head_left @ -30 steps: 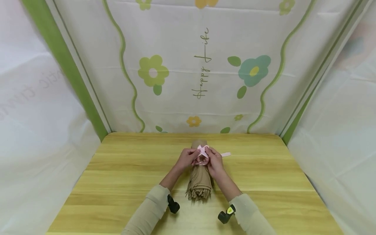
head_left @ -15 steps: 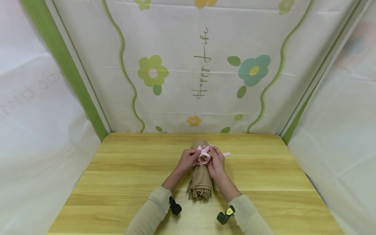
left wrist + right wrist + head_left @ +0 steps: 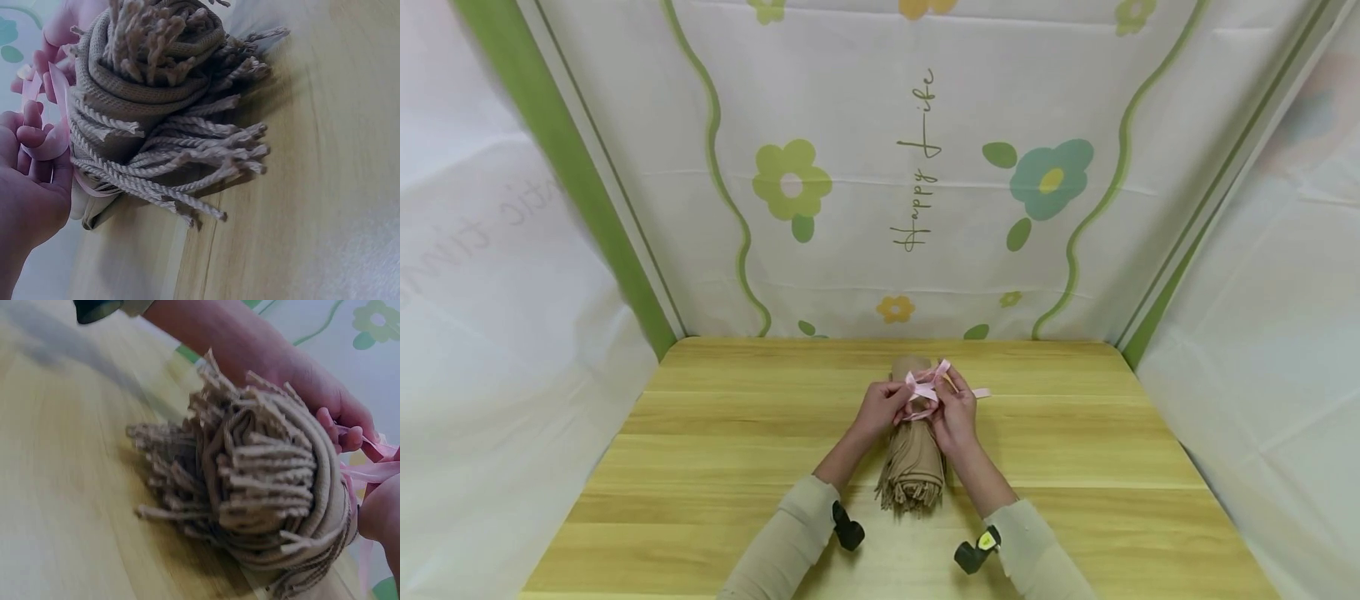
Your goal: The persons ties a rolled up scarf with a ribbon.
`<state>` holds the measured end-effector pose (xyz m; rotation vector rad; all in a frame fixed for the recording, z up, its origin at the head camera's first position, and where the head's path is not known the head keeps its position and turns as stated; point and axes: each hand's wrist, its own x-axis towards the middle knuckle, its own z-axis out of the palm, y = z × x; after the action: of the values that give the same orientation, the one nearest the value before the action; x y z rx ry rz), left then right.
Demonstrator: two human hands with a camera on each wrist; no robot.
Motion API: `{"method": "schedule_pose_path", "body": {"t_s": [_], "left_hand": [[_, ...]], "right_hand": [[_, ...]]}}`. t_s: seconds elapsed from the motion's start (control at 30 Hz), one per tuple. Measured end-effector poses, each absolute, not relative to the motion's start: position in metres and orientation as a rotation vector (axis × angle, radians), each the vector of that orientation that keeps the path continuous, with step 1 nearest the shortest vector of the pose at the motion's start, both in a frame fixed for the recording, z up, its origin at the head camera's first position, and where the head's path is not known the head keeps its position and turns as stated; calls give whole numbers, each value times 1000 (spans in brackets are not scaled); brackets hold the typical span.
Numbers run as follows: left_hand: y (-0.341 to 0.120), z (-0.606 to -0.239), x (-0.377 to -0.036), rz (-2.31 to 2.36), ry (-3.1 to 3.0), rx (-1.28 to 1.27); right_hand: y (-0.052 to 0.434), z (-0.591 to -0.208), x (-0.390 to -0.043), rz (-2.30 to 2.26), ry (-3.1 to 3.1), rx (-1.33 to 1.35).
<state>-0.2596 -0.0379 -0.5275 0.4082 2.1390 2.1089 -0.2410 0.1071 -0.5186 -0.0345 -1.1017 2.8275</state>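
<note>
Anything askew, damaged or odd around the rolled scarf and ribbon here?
Nothing stands out. The rolled tan scarf lies straight on the wooden table, fringe toward the person, and both hands, left hand and right hand, pinch the pink ribbon.
</note>
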Motion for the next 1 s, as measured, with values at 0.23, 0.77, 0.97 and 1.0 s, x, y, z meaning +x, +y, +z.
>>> {"method": "schedule_pose_path", "body": {"t_s": [0.23, 0.77, 0.97, 1.0], "left_hand": [[-39, -527, -259, 2097, 2139, 395], [-47, -503, -251, 2103, 2063, 397], [-47, -500, -249, 2108, 2052, 379], [-47, -500, -249, 2099, 2055, 370]], "right_hand": [[109, -521, -241, 2645, -1289, 169], [124, -523, -235, 2131, -1980, 501], [124, -510, -228, 1952, -2227, 419], [123, -507, -226, 1951, -2236, 411]]}}
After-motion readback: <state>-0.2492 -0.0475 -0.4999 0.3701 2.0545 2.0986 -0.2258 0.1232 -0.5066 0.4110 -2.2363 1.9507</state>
